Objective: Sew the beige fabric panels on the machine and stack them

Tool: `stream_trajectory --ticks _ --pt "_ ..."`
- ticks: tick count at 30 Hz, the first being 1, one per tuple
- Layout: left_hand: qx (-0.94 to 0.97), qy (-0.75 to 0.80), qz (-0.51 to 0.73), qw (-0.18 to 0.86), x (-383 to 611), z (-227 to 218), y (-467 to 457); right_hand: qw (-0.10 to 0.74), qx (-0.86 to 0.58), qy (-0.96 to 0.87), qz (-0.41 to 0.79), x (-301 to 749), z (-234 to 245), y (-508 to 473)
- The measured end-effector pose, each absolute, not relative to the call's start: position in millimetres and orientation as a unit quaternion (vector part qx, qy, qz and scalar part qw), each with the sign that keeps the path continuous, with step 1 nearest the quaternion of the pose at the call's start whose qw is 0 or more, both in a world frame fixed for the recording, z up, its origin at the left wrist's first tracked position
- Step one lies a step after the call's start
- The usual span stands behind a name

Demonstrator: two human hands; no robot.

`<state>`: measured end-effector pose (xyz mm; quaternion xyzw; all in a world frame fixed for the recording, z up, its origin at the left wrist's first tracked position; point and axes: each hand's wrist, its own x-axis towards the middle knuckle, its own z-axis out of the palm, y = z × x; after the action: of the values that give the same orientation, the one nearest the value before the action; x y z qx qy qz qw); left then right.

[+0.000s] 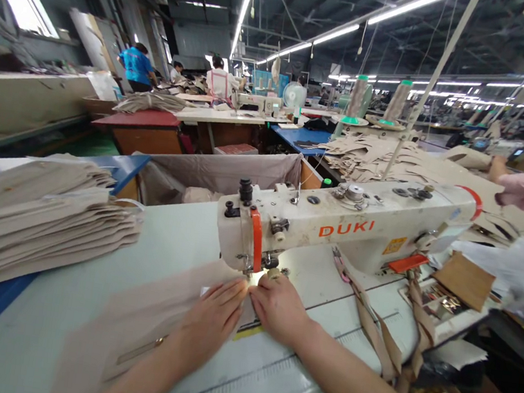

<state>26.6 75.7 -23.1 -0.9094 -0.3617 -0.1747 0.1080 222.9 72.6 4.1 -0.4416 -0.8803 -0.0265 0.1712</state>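
Sewing machine, one, white, lettered DUKI, standing across the right half of the pale surface. Fabric panel, one, beige, lying flat from under the needle end toward the near edge, left of the machine; a zipper-like strip shows on it. Left hand: on the panel, fingers together and extended; pinching or not, I cannot tell from here. Right hand: beside it at the needle, fingers curled close; their grip I cannot make out. Stacked panels, beige, at the left edge. Snips, pink-handled, and fabric strips, right, the strips hanging over the near edge.
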Motion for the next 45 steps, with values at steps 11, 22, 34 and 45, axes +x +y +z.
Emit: stream_trajectory --ticks 11,22,34,45 --pt "-0.913 -0.364 -0.169 0.070 26.3 -24.4 77.6 0.169 -0.446 -0.879 -0.020 223.2 6.9 71.6" --pt "-0.905 -0.397 -0.141 0.068 25.4 -21.1 86.8 0.161 -0.444 -0.881 -0.035 223.1 8.2 71.3" --pt "-0.894 -0.433 -0.108 0.023 6.1 -13.7 56.4 0.222 -0.416 -0.881 -0.039 228.4 5.2 63.5" --pt "-0.805 -0.554 -0.165 0.135 -76.1 -9.4 -36.2 0.289 -0.357 -0.888 -0.009 233.0 -3.0 59.9"
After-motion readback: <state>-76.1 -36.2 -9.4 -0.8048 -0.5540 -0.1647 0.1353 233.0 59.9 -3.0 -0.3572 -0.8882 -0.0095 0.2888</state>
